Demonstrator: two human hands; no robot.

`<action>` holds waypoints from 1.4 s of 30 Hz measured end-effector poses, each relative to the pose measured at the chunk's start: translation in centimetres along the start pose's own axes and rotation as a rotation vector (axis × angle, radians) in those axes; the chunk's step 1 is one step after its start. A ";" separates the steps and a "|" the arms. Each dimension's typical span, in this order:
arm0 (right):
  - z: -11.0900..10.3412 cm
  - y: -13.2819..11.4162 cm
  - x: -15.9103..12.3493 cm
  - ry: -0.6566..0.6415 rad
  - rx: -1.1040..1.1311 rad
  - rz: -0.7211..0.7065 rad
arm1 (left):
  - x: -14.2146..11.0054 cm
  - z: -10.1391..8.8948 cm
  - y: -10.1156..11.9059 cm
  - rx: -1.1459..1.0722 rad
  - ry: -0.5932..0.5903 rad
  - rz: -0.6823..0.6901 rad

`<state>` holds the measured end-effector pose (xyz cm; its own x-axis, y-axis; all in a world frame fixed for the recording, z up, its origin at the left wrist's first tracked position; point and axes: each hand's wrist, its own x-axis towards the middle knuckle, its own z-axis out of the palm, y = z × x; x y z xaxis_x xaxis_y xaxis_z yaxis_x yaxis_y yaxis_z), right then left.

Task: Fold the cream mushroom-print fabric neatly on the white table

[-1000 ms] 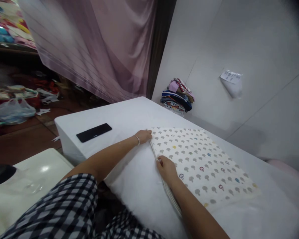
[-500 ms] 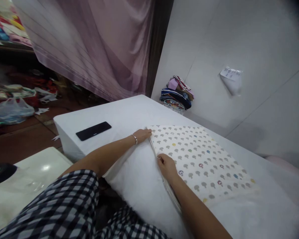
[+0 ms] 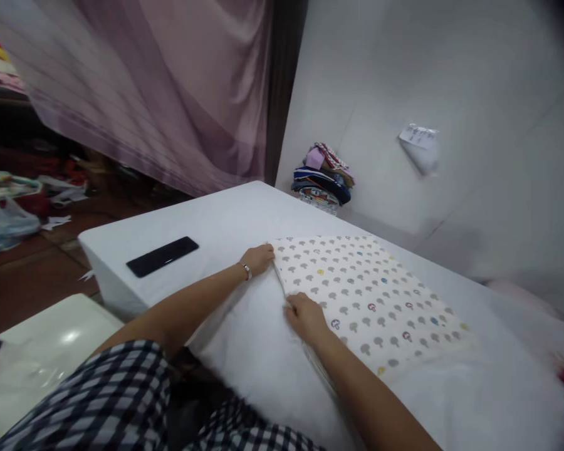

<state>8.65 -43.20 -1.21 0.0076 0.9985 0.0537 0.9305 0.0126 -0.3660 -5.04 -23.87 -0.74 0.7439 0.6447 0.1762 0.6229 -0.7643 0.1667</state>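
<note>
1. Pinching the mushroom-print cloth (image 3: 352, 288) at its far left corner, I am holding the left hand (image 3: 259, 259) nearly closed, a bracelet (image 3: 247, 270) circling the wrist.
2. I am gripping the cloth's left edge, nearer the camera, with the right hand (image 3: 305, 316), its thumb and curled fingers pressing together on the fabric.
3. The cloth is lying flat on the white table (image 3: 225, 210), its far side running near the surface's wall-side edge.
4. White fluffy material (image 3: 258, 351) is spreading left of the cloth and drooping past the surface's near edge.
5. A black smartphone (image 3: 162, 255) is resting near the surface's left corner.
6. Folded textiles (image 3: 322, 178) are standing stacked beyond the wall-side edge; I am not making out their support.
</note>
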 end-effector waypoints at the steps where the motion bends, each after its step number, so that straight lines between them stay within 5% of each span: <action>1: 0.0 -0.1 -0.1 -0.009 -0.033 -0.007 | 0.0 0.0 0.5 0.003 0.030 0.013; 5: -0.1 -0.9 -0.5 -0.015 -0.127 -0.041 | 0.4 0.8 3.0 -0.053 0.137 0.177; 9: -0.1 -1.7 -1.0 0.017 -0.161 -0.044 | 0.9 2.6 4.9 -0.041 0.036 0.186; 17: -1.7 0.3 -6.1 0.084 0.107 -0.127 | 1.4 4.5 4.2 0.021 -0.056 0.104; 25: -1.4 0.2 -9.8 -0.053 0.150 -0.113 | 1.7 4.3 4.3 0.014 -0.101 0.075; 34: -0.1 0.8 -10.1 -0.115 0.035 -0.128 | 6.4 1.9 4.4 0.103 -0.029 -0.107; 39: 0.9 1.5 -10.0 -0.099 0.006 -0.188 | 8.9 3.0 2.0 0.087 -0.163 -0.362; 42: 2.2 2.4 -9.8 -0.026 -0.019 -0.246 | 9.2 3.8 0.9 0.073 -0.175 -0.397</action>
<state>10.03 -52.81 -4.64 -0.2289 0.9667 0.1147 0.9100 0.2544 -0.3275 3.30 -18.68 -2.67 0.4688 0.8815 -0.0555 0.8798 -0.4605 0.1178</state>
